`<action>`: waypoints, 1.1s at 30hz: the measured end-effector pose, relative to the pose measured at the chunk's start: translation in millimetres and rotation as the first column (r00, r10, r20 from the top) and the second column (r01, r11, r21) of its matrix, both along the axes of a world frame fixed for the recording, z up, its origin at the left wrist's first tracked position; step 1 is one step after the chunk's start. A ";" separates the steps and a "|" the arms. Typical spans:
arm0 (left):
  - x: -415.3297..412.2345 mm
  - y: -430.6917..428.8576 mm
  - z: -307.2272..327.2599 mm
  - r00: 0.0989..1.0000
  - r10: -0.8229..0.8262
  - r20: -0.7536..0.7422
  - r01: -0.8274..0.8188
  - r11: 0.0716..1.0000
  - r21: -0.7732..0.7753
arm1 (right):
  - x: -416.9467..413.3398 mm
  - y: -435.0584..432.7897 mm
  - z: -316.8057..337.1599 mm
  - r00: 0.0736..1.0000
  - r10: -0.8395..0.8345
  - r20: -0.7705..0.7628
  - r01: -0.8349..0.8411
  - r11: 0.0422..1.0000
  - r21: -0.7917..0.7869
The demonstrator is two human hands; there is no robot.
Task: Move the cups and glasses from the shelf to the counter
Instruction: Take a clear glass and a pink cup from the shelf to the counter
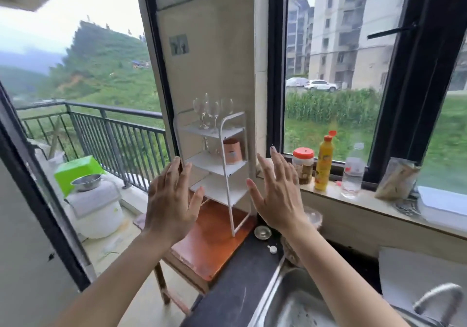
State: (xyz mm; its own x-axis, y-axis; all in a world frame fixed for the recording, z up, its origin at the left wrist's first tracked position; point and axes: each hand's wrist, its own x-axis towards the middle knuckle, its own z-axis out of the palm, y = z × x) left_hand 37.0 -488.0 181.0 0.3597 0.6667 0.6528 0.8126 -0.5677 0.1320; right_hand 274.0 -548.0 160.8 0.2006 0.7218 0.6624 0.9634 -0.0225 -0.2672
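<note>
Head view — shelf: white metal three-tier shelf [228, 175], standing on a reddish-brown wooden stool [209, 245] against the tiled pillar, just beside the end of the counter.
Head view — top tier: cluster of clear stemmed wine glasses [212, 111], upright, bases on the white tray; three or four, exact count unclear because they overlap.
Head view — middle tier: pale pink tapered cup [232, 151], apparently inverted, probably to keep dust out.
Head view — bottom tier: nothing visible on it; partly hidden behind the hands.
Head view — left hand [171, 205]: empty, fingers spread, palm facing inward, raised before the shelf's left side.
Head view — right hand [278, 195]: empty, fingers spread, mirrored at the shelf's right side; neither hand touches the frame.
Head view — counter: dark stone counter [240, 283] below the right forearm, with a steel sink [298, 306] set into it; small round glass lid [262, 232] lies near its far end.
Stage, judged: nothing yet moved; hands seem poised to reach up.
Risk, judged: the tall stems look top-heavy and crowded, so one lifted carelessly could knock its neighbours.
</note>
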 end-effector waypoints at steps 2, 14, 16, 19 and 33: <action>0.6 27.3 3.2 0.999 0.032 0.016 -0.033 0.999 0.012 | 2.6 32.5 3.3 1.000 0.025 -0.016 -0.024 1.000 0.015; 15.7 221.0 -37.1 0.985 -0.074 0.155 0.098 0.982 -0.158 | -20.3 194.7 -31.2 0.994 0.089 -0.068 -0.091 0.995 -0.038; 19.3 264.6 -51.2 0.975 -0.150 0.164 0.176 0.971 -0.160 | -32.5 227.7 -40.6 0.991 0.088 -0.104 -0.095 0.993 -0.072; 23.4 333.4 -65.9 0.952 -0.243 0.187 0.281 0.935 -0.215 | -55.2 280.9 -52.3 0.983 0.072 -0.171 -0.091 0.990 -0.105; 96.8 521.7 -90.5 0.833 -0.300 0.466 0.546 0.587 -0.598 | -50.2 450.9 -79.0 0.624 -0.243 -0.743 0.173 0.970 -0.172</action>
State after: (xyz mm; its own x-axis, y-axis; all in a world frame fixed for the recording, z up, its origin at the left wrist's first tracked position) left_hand 133.7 33.7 90.6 0.6022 0.7743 0.1947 0.3543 -0.4778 0.8039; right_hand 223.8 -97.1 81.8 0.7547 0.6374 0.1552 0.3931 -0.2500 -0.8848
